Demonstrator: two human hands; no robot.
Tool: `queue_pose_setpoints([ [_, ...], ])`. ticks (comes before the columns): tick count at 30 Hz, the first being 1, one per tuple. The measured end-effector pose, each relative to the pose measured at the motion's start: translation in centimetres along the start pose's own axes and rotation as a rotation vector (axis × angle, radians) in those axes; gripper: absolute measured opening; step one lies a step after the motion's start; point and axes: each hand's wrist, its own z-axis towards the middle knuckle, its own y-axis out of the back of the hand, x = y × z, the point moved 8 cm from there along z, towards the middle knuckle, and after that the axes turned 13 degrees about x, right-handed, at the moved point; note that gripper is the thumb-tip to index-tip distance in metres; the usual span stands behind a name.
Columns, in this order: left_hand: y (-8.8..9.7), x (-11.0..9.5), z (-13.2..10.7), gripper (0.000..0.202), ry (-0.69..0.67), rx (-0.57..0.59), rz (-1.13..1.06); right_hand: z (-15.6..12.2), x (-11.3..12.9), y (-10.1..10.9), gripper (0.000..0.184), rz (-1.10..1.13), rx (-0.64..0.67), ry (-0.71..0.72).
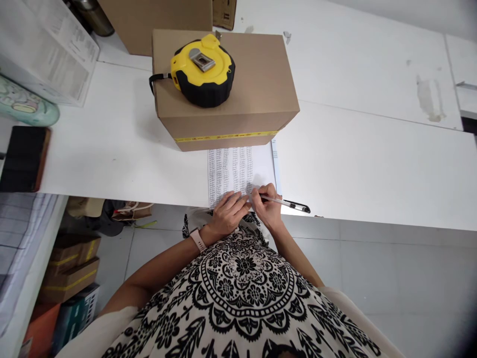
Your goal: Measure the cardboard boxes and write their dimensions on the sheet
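A sheet of paper [229,171] covered in columns of handwriting lies at the table's front edge, its far end hidden by a cardboard box. My left hand [228,214] rests flat on the sheet's near part, fingers stretched out, with a pink watch band on the wrist. Closed around a pen [292,204] is my right hand [267,205], set on the paper's lower right. The pen's clear barrel and black cap end point to the right; its tip is hard to make out. Along the sheet's right side shows a light blue edge [276,166].
On the cardboard box [261,69] sits a yellow and black tape measure [203,67]. Another box [160,20] stands behind. A black wallet-like case [24,158], a mint-coloured pouch [28,102] and a white package [48,49] are at left. Taped cartons [70,278] stack below the table.
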Motion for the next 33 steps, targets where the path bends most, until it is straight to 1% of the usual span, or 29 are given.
queue_pose_setpoints([
  [6, -0.9, 0.4, -0.2, 0.026, 0.037, 0.081, -0.035, 0.0, 0.0, -0.1, 0.028, 0.043, 0.014, -0.018],
  [9, -0.6, 0.4, -0.1, 0.025, 0.035, 0.066, -0.016, 0.1, 0.0, 0.0, 0.029, 0.044, 0.012, -0.025],
  [14, 0.4, -0.1, 0.2, 0.022, -0.006, -0.012, 0.036, 0.0, 0.0, 0.1, 0.03, 0.048, -0.001, -0.02],
  [23, -0.2, 0.2, 0.3, 0.025, 0.038, 0.063, 0.052, 0.0, -0.3, 0.1, 0.029, 0.025, -0.002, -0.016],
  [25, 0.0, 0.1, 0.4, 0.023, 0.028, 0.044, 0.048, 0.0, -0.3, 0.1, 0.029, 0.031, -0.007, -0.015],
  [30, 1.3, -0.4, 0.5, 0.017, -0.018, -0.089, 0.048, 0.0, -0.1, 0.2, 0.029, 0.046, -0.02, -0.01],
  [33, 1.3, -0.4, 0.5, 0.016, -0.016, -0.098, 0.06, 0.1, 0.0, 0.2, 0.03, 0.04, -0.021, -0.005],
])
